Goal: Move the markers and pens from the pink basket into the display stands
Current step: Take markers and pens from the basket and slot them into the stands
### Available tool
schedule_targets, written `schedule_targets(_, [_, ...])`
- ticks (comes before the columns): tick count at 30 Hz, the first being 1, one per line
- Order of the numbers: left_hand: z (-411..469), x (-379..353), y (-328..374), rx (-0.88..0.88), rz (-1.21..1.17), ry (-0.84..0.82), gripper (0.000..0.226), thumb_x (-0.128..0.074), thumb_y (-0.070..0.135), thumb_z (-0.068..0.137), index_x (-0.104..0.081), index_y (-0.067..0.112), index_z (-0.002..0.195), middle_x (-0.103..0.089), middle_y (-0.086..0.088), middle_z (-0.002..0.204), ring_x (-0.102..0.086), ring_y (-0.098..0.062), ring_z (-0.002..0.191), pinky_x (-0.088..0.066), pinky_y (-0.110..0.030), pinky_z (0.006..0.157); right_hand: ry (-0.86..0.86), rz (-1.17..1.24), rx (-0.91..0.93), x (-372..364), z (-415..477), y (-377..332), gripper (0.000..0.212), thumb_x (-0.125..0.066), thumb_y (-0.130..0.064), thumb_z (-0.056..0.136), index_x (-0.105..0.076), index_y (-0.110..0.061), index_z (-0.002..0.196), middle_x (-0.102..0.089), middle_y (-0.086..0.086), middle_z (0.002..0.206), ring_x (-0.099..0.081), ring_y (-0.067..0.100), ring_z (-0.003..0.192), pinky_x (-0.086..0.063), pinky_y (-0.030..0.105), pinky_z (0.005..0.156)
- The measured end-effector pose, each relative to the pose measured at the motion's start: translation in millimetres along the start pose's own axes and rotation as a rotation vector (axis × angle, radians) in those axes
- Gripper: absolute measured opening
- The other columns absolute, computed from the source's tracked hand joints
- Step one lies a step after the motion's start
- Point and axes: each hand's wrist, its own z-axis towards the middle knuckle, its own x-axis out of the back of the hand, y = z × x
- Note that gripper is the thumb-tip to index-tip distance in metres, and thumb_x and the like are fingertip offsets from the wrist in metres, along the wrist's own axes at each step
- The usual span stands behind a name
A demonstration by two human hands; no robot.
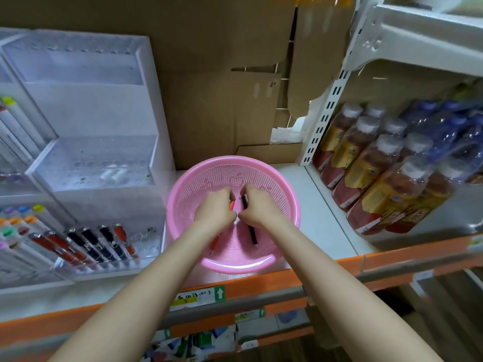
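A round pink basket [282, 186] sits on the shelf in front of me. Both hands are inside it. My left hand [215, 210] curls its fingers round a red pen [214, 242] whose tip points toward me. My right hand [257, 206] grips a black pen [252, 235] that lies slanted, tip near the basket's front. A small white object shows between the two hands. To the left stand clear acrylic display stands [104, 163]; the front tier [109, 246] holds several red and black pens, and markers with coloured caps [23, 223] fill the far-left stand.
Brown cardboard [209, 100] backs the shelf. Shrink-wrapped drink bottles [379, 173] lie to the right past a white shelf upright [321, 121]. The orange shelf edge [261, 283] with a label runs along the front, with a lower shelf beneath.
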Motion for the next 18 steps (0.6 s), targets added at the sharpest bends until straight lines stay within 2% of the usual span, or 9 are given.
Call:
schedule_targets(4, [2,1,-3,0.031,-0.133,0.073,0.022,-0.061,0.008,0.077,-0.057,0.025,0.09,-0.065,0.0,0.079,-0.064,-0.024,0.083,-0.053,-0.036,0.075,0.008,0.144,0.009,2,-1,-3,0.039,-0.063,-0.014,0.082,-0.043,-0.008,0.115,-0.056,0.007,0.089,-0.057,0.029,0.087,-0.036,0.031,0.065])
schedule_targets(8, [3,4,-4,0.04,-0.205,0.075,0.017,-0.064,0.014,0.083,-0.064,0.029,0.091,-0.065,0.006,0.071,-0.066,-0.018,0.076,-0.055,-0.036,0.075,-0.043,0.221,0.015,-1,2,-5,0.046,-0.063,-0.018,0.083,-0.044,-0.008,0.124,-0.062,0.012,0.1,-0.06,0.03,0.095,-0.046,0.035,0.076])
schedule_targets(12, [3,11,-6,0.061,-0.318,0.069,0.016,-0.075,0.017,0.078,-0.071,0.015,0.093,-0.069,-0.003,0.075,-0.068,-0.022,0.075,-0.058,-0.042,0.07,-0.069,0.227,0.018,2,3,-4,0.037,-0.061,-0.009,0.081,-0.051,-0.009,0.117,-0.062,0.013,0.105,-0.058,0.028,0.095,-0.045,0.035,0.077])
schedule_targets(16, [-3,22,-1,0.025,-0.412,0.094,0.022,-0.081,0.013,0.073,-0.068,0.01,0.09,-0.064,-0.005,0.071,-0.064,-0.019,0.066,-0.054,-0.032,0.06,-0.029,0.276,0.037,8,3,-4,0.045,-0.061,-0.008,0.081,-0.049,-0.014,0.124,-0.063,0.011,0.108,-0.058,0.028,0.097,-0.041,0.03,0.071])
schedule_targets(18, [-6,27,1,-0.025,-0.438,0.105,0.017,-0.079,0.012,0.074,-0.067,0.011,0.086,-0.064,-0.006,0.069,-0.064,-0.022,0.066,-0.056,-0.038,0.062,-0.009,0.311,0.08,10,2,-5,0.041,-0.059,-0.007,0.083,-0.051,-0.015,0.122,-0.064,0.011,0.108,-0.059,0.027,0.096,-0.042,0.03,0.072])
